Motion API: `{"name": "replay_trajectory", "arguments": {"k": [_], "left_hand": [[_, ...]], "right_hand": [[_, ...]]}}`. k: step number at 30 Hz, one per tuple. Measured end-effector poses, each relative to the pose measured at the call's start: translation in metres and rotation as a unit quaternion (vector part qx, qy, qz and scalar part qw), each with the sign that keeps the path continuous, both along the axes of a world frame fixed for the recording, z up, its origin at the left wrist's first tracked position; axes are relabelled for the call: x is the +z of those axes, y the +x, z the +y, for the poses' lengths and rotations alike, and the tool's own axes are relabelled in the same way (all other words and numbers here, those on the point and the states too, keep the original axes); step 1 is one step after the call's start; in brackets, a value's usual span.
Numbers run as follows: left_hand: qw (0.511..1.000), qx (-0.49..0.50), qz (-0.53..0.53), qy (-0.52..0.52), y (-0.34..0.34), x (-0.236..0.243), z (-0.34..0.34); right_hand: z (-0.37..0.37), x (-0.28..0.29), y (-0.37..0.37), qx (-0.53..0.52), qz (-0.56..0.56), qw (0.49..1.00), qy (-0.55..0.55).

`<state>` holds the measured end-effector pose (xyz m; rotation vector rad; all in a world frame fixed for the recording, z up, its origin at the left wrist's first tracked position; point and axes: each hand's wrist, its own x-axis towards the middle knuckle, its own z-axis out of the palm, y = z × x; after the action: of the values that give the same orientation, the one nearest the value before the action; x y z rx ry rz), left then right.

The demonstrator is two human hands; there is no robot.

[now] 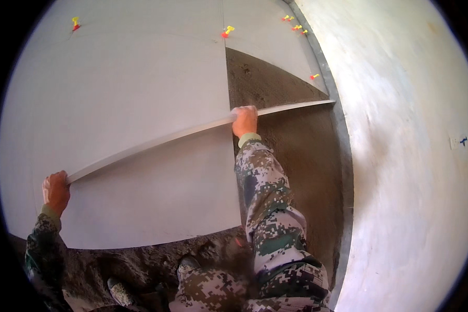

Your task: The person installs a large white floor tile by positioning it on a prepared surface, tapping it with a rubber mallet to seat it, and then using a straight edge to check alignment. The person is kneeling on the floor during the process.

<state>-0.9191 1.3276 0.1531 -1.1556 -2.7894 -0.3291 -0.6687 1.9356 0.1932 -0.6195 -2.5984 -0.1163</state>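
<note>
A long, pale straightedge bar (pixel 156 143) runs slantwise over the floor, from lower left to the wall side at upper right. My left hand (pixel 56 191) is closed round its left end. Farther right, my right hand (pixel 245 120) grips the bar by the edge of a large grey tile (pixel 166 197). The bar's right part spans a bed of dark, damp mortar (pixel 307 161), its far end close to the wall's foot. Beyond the bar a triangle of the same mortar shows between tiles.
Yellow and red tile levelling clips (pixel 228 32) stand in the joints farther off, several of them near the wall. A whitish wall (pixel 416 156) rises on the right above a grey strip (pixel 343 156). Rough mortar (pixel 156 265) lies round my shoes (pixel 120 292) below the tile's near edge.
</note>
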Motion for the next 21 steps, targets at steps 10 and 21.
{"name": "replay_trajectory", "arguments": {"k": [10, 21], "left_hand": [[0.999, 0.021, -0.026, -0.041, -0.019, -0.009, -0.043], [0.998, -0.018, 0.044, 0.038, -0.032, -0.039, -0.104]], "right_hand": [[-0.018, 0.005, -0.023, 0.038, 0.081, 0.995, 0.032], [-0.042, 0.013, -0.047, 0.07, 0.043, 0.996, -0.02]]}}
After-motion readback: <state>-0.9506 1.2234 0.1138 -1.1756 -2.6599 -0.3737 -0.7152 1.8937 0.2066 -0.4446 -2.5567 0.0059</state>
